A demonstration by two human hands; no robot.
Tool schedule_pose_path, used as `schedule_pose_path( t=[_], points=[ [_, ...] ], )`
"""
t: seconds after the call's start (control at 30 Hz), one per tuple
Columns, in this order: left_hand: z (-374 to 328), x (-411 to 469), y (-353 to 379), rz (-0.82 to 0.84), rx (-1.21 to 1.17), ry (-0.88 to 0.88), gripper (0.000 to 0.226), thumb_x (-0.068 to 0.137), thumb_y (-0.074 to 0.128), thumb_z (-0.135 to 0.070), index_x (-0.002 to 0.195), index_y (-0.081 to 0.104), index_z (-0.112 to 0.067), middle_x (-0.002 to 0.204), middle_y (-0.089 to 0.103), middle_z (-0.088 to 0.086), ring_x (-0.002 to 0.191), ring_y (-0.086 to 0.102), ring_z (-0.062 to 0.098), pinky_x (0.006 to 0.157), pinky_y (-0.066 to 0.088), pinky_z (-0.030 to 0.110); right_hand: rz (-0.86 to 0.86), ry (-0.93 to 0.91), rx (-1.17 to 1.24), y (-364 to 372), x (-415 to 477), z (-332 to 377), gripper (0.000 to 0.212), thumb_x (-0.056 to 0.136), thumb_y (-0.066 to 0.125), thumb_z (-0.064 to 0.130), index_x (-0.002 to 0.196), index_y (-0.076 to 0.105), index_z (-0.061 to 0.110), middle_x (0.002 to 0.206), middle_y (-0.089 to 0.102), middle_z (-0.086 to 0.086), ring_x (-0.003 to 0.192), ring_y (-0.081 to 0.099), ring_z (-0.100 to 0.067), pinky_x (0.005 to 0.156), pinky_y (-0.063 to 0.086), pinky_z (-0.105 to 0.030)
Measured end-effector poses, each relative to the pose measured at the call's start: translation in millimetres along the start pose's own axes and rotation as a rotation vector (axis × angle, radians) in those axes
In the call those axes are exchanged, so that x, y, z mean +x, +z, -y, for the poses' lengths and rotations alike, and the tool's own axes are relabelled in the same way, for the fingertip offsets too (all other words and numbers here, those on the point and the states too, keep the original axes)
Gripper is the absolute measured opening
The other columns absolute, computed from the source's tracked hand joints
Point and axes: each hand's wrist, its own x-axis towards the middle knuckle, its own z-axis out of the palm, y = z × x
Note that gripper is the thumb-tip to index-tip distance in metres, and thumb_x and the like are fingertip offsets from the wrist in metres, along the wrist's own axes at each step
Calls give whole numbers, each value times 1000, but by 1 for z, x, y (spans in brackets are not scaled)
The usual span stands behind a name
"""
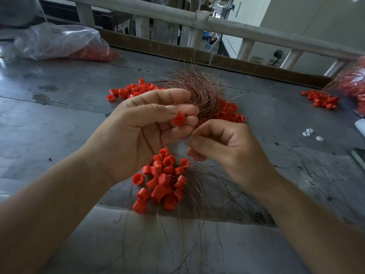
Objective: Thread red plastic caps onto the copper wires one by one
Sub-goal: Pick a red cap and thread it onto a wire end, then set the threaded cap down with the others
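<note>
My left hand (144, 125) pinches a single red cap (178, 119) between thumb and fingertips, above the table. My right hand (223, 143) is just right of it, fingers curled and pinched together close to the cap; the thin wire in that pinch is too fine to make out. Behind my hands lies a tangled bundle of copper wires (199, 86) on loose red caps (134, 90). Below my hands sits a cluster of red caps threaded on wires (164, 180), their copper strands (199, 214) fanning toward the near table edge.
The grey metal table (59, 119) carries a clear plastic bag of red caps (65, 42) at the far left and another heap of caps (324, 99) at the right edge. Small white bits (312, 134) lie on the right. A railing (217, 24) runs behind.
</note>
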Motion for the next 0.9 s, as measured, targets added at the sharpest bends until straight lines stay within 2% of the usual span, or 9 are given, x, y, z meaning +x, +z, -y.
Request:
schedule_pose_path(
  t=[0.07,0.17,0.27,0.37,0.5,0.63,0.7,0.77,0.9],
  points=[
    [-1,0,-2,-32,12,23,24,60,61,-5,80,73,-10,72,70,7,61,67,13,55,54,19,-42,33,126,-4,1,2,10,78,58,20,69,62,15,57,63,1,52,59,-9,50,47,-16],
    [-2,1,-4,-88,86,79,18,62,63,-3,74,72,-14,67,68,2,54,62,8,49,49,16,-130,45,139,-12,3,4,14,77,58,21,66,65,17,48,54,5,40,47,-5,39,36,-13],
    [1,0,-4,-129,194,109,17,54,68,-5,68,74,-14,66,68,0,54,62,6,49,49,14,-152,54,117,-16,4,4,13,76,60,22,65,66,17,43,47,9,36,38,-3,37,30,-15],
    [2,-1,-5,-154,255,99,13,55,69,-3,63,73,-13,59,65,0,53,63,7,48,49,14,-130,80,133,-16,3,6,13,76,64,24,66,66,16,39,41,11,32,31,-2,35,24,-14],
    [-1,0,-7,-199,352,111,11,54,64,-7,60,71,-14,56,64,0,52,63,9,46,49,15,-90,133,71,-18,3,4,19,70,63,33,70,64,14,38,41,9,32,30,-3,33,24,-14],
    [-3,0,-13,-225,705,146,16,54,72,-9,63,72,-21,61,67,-4,56,61,5,51,48,13,22,161,-113,-25,4,2,15,68,65,34,69,64,18,45,50,9,39,40,-2,37,34,-14],
    [0,0,-16,-189,884,134,22,60,74,-4,68,72,-25,63,68,-6,57,60,3,54,47,12,73,152,-339,-29,4,-1,10,73,70,30,68,63,23,48,54,12,43,46,0,43,39,-13],
    [4,-1,-17,-129,1027,88,19,57,74,-15,69,71,-30,63,68,-8,56,59,3,55,48,14,129,149,-549,-32,4,-4,11,75,71,28,67,63,27,55,58,13,51,50,4,50,40,-10],
    [9,-1,-16,-70,1227,38,17,57,75,-21,62,69,-36,56,62,-22,48,53,-7,47,40,6,195,188,-627,-34,5,-6,10,73,73,29,70,64,28,63,60,10,57,52,6,54,41,-8]
  ],
)
